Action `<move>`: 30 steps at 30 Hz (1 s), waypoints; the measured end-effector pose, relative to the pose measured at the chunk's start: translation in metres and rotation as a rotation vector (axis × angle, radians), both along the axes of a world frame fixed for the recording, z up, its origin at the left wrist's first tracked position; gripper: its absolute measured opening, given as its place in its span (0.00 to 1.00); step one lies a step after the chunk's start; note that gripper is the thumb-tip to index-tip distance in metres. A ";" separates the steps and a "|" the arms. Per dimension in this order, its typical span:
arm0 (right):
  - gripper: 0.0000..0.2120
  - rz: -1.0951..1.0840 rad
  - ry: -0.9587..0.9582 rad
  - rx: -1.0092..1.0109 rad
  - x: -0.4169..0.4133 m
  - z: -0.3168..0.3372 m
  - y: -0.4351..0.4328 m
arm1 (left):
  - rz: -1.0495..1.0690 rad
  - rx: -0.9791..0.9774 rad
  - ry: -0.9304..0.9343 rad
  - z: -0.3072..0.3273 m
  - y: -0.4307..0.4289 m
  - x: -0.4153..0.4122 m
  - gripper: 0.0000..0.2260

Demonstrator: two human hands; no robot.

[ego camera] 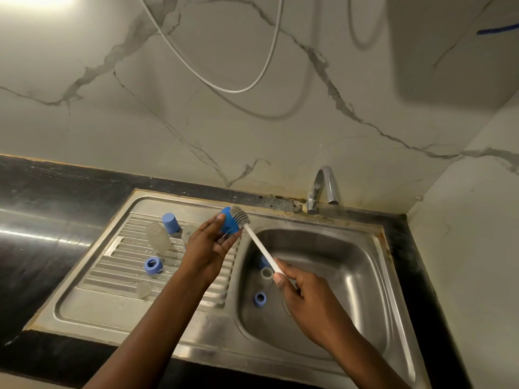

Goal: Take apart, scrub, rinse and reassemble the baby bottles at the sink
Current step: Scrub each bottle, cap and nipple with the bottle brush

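Blue cap [228, 223]: held in the left hand [209, 245] over the right edge of the drainboard [112, 299]. Brush [261, 248]: white handle gripped in the right hand [303, 296], grey ribbed head set against the cap's mouth. On the drainboard, far to near: a second blue cap [170, 223] stood upright, a clear bottle [158, 237] laid on its side just beside it, a blue ring [153, 265], a small clear piece [143, 289]. In the sink basin [351, 262]: a second blue ring [260, 299] and a clear collar [266, 273], near each other.
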State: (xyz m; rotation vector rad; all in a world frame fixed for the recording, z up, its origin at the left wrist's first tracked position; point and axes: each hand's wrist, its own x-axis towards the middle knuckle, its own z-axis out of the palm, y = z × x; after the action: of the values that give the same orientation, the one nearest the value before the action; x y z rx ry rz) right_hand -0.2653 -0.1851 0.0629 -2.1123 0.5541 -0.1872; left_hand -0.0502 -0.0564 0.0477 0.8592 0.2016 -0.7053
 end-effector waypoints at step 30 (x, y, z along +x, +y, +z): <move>0.19 -0.004 0.012 0.020 -0.002 0.003 0.009 | -0.019 -0.152 0.208 0.006 -0.003 -0.010 0.21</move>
State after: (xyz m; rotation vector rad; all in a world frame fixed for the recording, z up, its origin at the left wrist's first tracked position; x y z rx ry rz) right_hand -0.2677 -0.1759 0.0659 -2.0947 0.5650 -0.1700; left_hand -0.0598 -0.0593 0.0538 0.6433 0.3223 -0.8172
